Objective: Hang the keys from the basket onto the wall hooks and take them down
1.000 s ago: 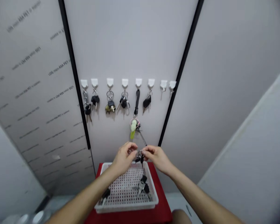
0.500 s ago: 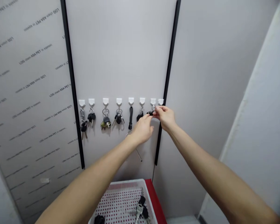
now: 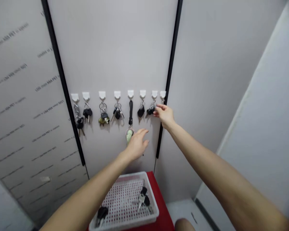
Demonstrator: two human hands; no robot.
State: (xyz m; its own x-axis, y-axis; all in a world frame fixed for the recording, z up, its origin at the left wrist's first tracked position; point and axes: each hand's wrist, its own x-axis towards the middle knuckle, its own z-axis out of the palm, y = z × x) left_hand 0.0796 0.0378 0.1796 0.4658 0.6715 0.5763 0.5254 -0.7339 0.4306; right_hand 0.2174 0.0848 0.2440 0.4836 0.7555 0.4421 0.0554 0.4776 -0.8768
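Left hand (image 3: 137, 145) is dropping away, thumb spread from fingers | right hand (image 3: 165, 116) is lingering, pinch unclear | keys (image 3: 150, 111) are apparently filling second-from-right hook (image 3: 154, 94)

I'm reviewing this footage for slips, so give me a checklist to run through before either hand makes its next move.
1. Key bunch secure on the seventh hook from the left: cannot tell; it's just below, but the join is too small.
2. Right hand off that bunch: cannot tell; fingertips are right at its edge.
3. Left hand free: ok, nothing shows in it.
4. Green tag fully visible: not ok, the left hand partly covers it.
5. White basket on the red surface: ok.
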